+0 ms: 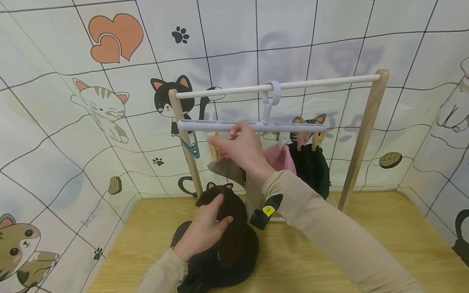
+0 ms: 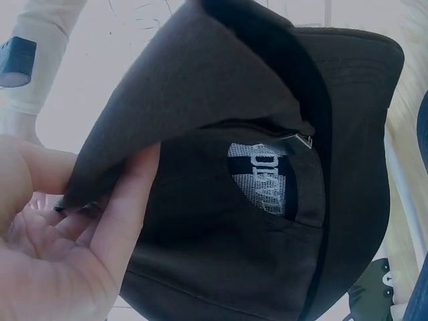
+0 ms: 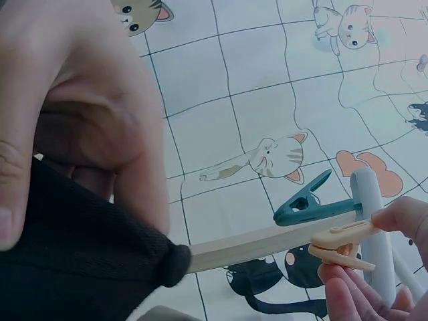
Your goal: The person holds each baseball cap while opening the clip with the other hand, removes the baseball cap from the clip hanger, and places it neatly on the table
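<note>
Left hand [image 1: 203, 230]: lower centre of frame, pinching the edge of a dark brown-black fabric cap [image 1: 234, 235]; cap low, below hanger.
Right hand [image 1: 247, 148]: mid-frame, thumb and fingers pinching a beige plastic-looking peg [image 3: 334, 238].
Good handling: probably best to squeeze peg tails squarely, hold cap edge flat, feed it deep; steady the pale lavender plastic hanger [image 1: 286, 126], likely to swing.
Pegs: five seen; beige, teal [image 1: 194, 148], white [image 1: 283, 139], pink [image 1: 303, 140], orange-yellow [image 1: 319, 139].
Hanger count: one.
Cloth at right: one pink [image 1: 286, 158], one black [image 1: 311, 170].
Cap count: one gripped; whether black fabric beneath is separate, cannot tell.
</note>
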Motion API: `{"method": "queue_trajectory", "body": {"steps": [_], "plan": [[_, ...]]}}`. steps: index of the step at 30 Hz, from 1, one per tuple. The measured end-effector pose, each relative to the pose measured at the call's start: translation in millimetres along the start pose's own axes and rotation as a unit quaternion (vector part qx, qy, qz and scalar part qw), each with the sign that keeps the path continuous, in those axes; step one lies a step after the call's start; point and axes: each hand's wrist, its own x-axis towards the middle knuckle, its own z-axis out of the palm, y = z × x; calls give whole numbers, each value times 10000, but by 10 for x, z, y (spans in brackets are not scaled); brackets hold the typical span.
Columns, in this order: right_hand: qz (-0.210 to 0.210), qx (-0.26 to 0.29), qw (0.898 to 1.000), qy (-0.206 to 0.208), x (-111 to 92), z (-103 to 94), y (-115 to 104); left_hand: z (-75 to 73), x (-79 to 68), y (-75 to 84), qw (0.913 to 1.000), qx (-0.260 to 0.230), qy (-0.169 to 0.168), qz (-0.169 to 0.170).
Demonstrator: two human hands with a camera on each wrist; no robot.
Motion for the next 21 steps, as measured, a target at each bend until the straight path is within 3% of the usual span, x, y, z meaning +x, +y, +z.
{"method": "queue_trajectory", "body": {"steps": [5, 10, 16, 21], "plan": [[-155, 216, 9996, 83, -6, -28, -19, 10, -21, -22, 9999, 82, -2, -138], [-269, 286, 9989, -249, -22, -116, -10, 7, -60, -46, 9993, -37, -180, -313], [-436, 44, 9983, -394, -14, -487, -43, 15, -83, -116, 9996, 150, -46, -246], [-494, -804, 9953, -223, 94, -870, 75, -7, -111, -170, 9994, 241, 132, -217]]}}
